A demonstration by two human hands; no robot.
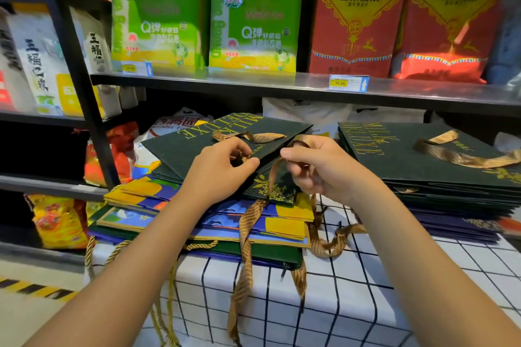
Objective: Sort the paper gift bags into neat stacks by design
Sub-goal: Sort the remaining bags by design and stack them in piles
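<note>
The table wore a white cloth ruled with a black grid, pushed up against dark metal shop shelving stocked with green rice sacks and red rice sacks, a yellow price label clipped to the shelf edge. On the cloth, to the left, lay a jumbled pile of blue-and-yellow printed paper gift bags mixed with dark green ones, gold ribbon handles trailing over the table's front. To the right sat a tidier stack of dark green paper gift bags with gold lettering, resting on purple bags beneath. The person's left hand pinched the near edge of a dark green gift bag lettered MILK DELUXE, tilted up off the jumbled pile. The right hand was curled narrowly around a gold ribbon loop just beside that bag. Striped yellow-and-black tape marked the floor to the left.
</note>
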